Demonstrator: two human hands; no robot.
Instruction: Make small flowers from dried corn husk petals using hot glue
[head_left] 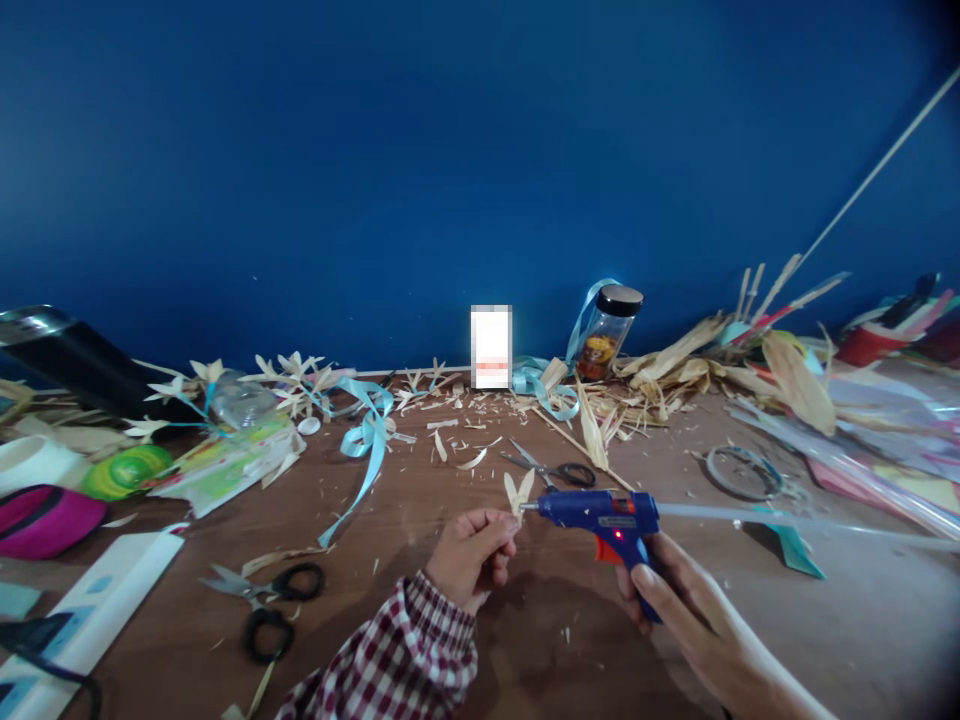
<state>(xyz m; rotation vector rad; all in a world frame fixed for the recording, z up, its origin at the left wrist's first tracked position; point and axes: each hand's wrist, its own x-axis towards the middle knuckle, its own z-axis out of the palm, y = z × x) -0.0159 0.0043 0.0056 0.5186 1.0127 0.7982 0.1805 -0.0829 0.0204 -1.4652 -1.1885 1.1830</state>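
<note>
Pinched between the fingertips of my left hand is a small pale corn-husk flower with pointed petals standing up. My right hand is wrapped round the handle of a blue glue gun with an orange trigger and a lit red light. Its metal nozzle points left and meets or nearly meets the flower's petals; contact is hard to tell. A long translucent glue stick runs out of the gun's back to the right. Just behind the gun lies a pair of scissors.
Open scissors and a white power strip lie at the left front. Light-blue ribbon, finished husk flowers and a lidded jar line the back near the blue wall. Dry husks and plastic sheets crowd the right.
</note>
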